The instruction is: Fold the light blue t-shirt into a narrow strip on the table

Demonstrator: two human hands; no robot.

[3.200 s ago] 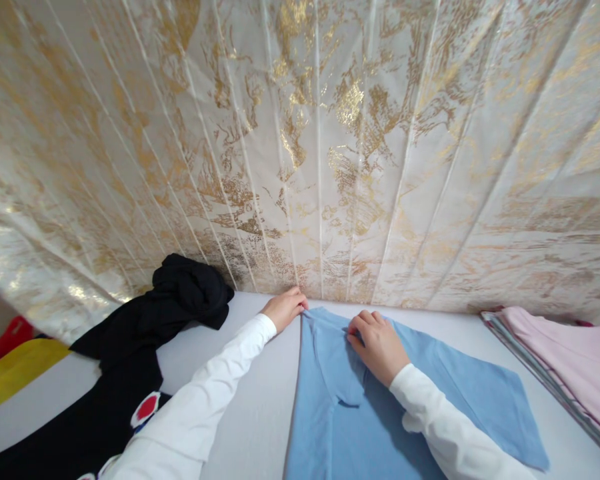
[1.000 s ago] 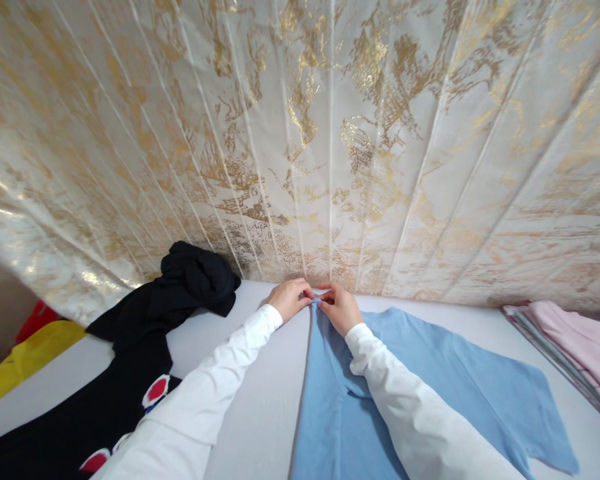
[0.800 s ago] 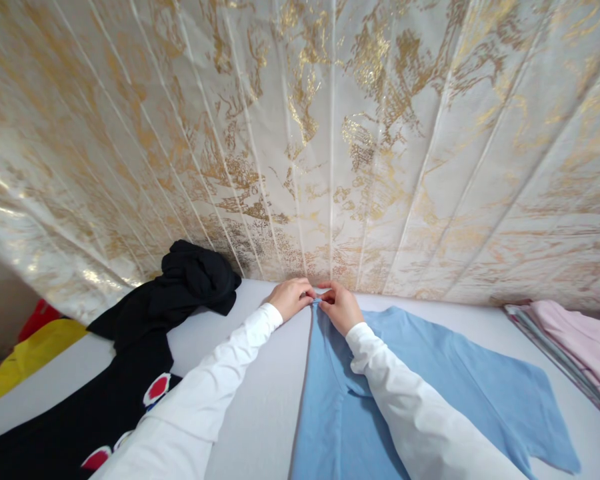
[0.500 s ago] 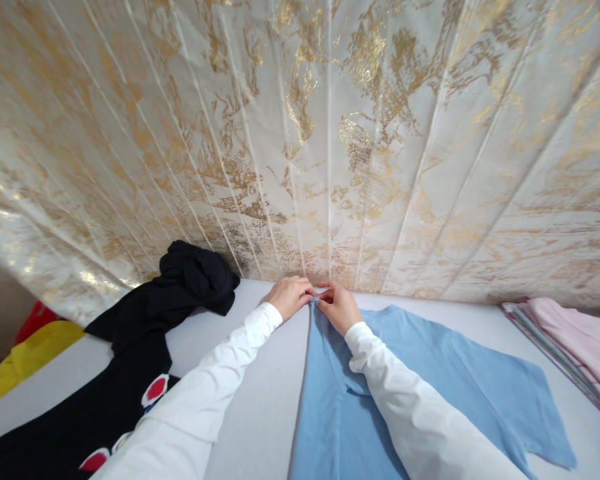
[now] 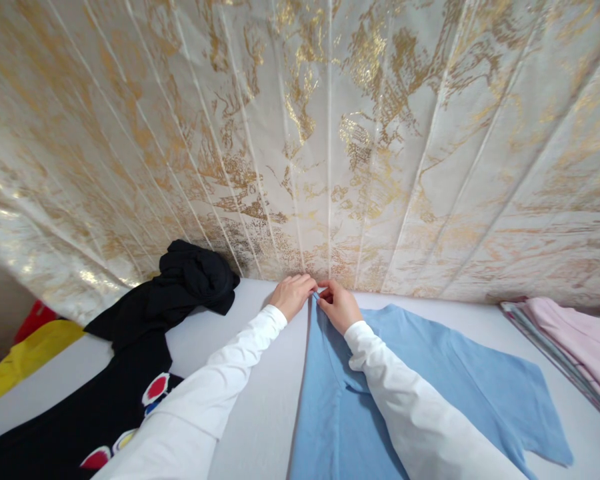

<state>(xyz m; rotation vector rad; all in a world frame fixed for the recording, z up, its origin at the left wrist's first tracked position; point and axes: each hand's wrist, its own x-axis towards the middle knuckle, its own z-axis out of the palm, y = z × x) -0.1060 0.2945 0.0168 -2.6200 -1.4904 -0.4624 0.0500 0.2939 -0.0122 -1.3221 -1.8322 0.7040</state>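
A light blue short-sleeved T-shirt (image 5: 430,360) lies on the white surface, with its left part folded over in a long narrow strip. At the far tip of that strip, my left hand (image 5: 294,295) pinches the fabric between thumb and fingers. My right hand (image 5: 339,307) grips the same tip just to the right, its fingertips closed on the cloth. Both hands nearly touch each other. My right forearm, in a white sleeve, crosses over the shirt and hides part of it.
Left of my arm lies a black garment (image 5: 80,407) with red and white prints, bunched at its far end. Beyond it are yellow cloth (image 5: 35,357) and red cloth (image 5: 34,320). A pile of folded pink and grey clothes (image 5: 575,333) sits far right. A gold-patterned curtain (image 5: 300,133) hangs behind.
My left hand has shifted slightly right and away from me, closer to my right hand at the fabric tip. The right hand is almost unmoved.
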